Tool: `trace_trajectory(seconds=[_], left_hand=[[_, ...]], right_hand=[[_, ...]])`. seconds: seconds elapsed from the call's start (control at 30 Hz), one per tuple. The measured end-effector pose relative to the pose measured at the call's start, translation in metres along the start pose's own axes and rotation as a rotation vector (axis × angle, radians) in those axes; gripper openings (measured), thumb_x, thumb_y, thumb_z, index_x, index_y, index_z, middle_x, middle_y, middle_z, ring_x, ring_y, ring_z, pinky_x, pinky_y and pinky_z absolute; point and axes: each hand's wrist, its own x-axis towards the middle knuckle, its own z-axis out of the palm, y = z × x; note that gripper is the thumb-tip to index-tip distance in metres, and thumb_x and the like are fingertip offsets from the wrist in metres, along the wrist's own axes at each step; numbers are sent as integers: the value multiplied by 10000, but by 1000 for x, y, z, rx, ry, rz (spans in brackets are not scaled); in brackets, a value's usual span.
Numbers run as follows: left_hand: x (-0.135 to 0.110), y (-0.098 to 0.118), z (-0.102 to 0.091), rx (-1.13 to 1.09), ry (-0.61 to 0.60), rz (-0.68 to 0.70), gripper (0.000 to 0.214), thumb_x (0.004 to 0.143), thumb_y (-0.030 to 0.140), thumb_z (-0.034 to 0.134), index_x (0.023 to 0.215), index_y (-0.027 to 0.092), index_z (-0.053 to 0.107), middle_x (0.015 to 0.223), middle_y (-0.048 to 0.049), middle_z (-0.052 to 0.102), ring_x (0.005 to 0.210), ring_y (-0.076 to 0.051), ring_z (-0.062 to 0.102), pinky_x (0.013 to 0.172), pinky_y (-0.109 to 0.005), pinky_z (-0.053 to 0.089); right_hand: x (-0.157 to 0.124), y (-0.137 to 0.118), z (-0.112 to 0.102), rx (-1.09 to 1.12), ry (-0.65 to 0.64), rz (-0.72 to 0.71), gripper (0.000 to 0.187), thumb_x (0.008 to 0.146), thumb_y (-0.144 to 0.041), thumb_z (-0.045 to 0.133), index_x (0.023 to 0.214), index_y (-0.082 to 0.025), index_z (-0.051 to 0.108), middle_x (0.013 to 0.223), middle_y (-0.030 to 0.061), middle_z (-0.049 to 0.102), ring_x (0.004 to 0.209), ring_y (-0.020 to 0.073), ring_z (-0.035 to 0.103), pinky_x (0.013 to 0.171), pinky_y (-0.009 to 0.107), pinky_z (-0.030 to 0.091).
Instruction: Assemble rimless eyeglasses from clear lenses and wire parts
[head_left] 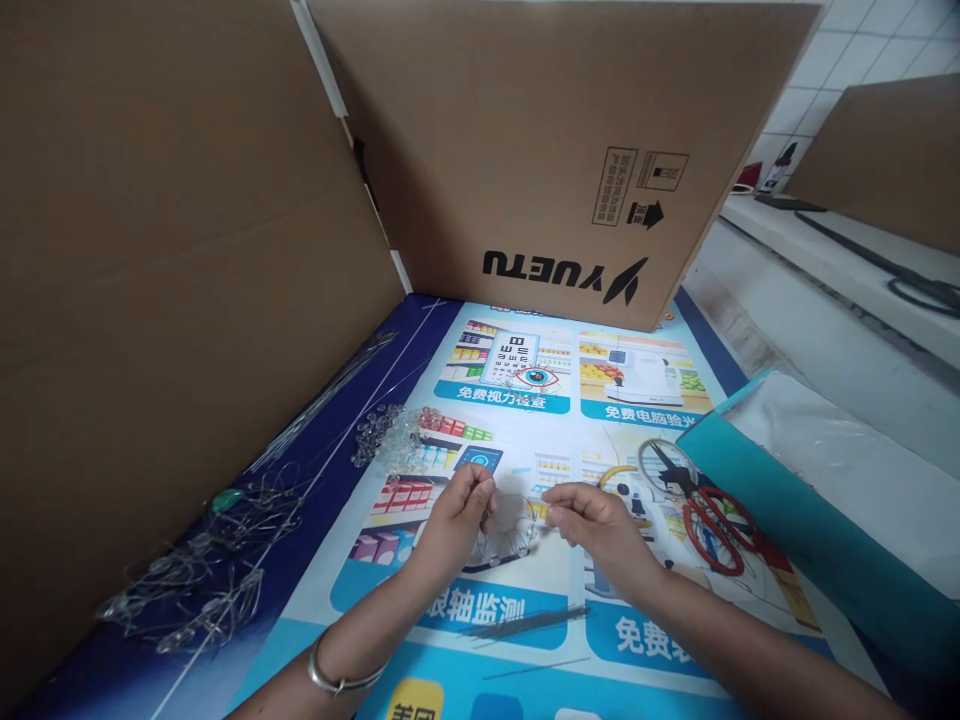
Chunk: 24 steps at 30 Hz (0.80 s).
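My left hand (466, 506) is closed in a pinch on a thin wire strung with clear beads (506, 546). The beaded wire curves in a loop between my two hands, just above the printed sheet. Opposite it, my right hand (596, 522) pinches with thumb and forefinger at the other side of the loop; the exact contact is too fine to see. A heap of clear beads (394, 440) lies beyond my left hand. Below the hands is a bundle of short dark wires (529, 622). Red-handled scissors (724, 530) lie to the right, beside a wire coil (666, 462).
Tangled wire pieces with beads (217, 575) and long straight wires (322, 405) lie at the left. Cardboard panels (465, 130) stand at the left and back. A teal-sided box (817, 520) with white lining is at the right, near a white ledge (840, 250).
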Motion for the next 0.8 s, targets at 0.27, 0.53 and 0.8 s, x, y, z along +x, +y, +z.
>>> trace_trajectory(seconds=[0.27,0.53,0.8], left_hand=[[-3,6,3,19,-81,26,199,889,330,367,758,190,416,631,46,456,487,-84,417,503,-212,350],[-13,14,6,176,-116,75,207,893,340,358,765,195,432,603,40,455,500,-106,426,492,-218,335],[-15,17,6,229,-133,124,191,897,307,363,753,197,427,595,37,455,534,-113,431,520,-218,340]], right_hand=[[3,-3,0,-150,6,-86,203,810,-355,537,836,-175,630,672,-7,571,564,95,473,504,205,374],[3,-11,4,-410,11,-231,144,815,-271,515,834,-197,636,733,11,621,648,135,548,577,231,422],[3,-13,8,-528,-3,-308,129,811,-196,502,798,-209,630,720,1,600,654,130,541,590,232,404]])
